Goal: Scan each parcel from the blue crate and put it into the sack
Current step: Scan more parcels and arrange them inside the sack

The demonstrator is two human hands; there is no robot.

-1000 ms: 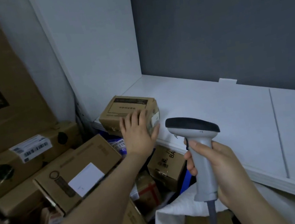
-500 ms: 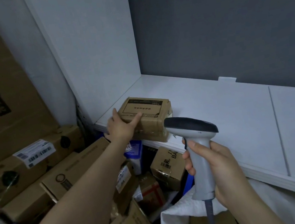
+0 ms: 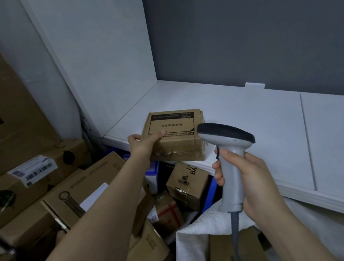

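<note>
Boxes [image 3: 81, 191] piled at L. L hand [image 3: 143, 143] grips parcel [image 3: 177, 138] by its L edge, thumb on top; parcel sits at front edge of shelf [image 3: 268, 125]. R hand [image 3: 250, 183] wrapped round scanner [image 3: 225, 144] handle, scanner head just beside parcel's R corner. Sack [image 3: 191, 252] open below.

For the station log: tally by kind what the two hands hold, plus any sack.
1 parcel, in the left hand
1 scanner, in the right hand
1 sack
Total: 3
</note>
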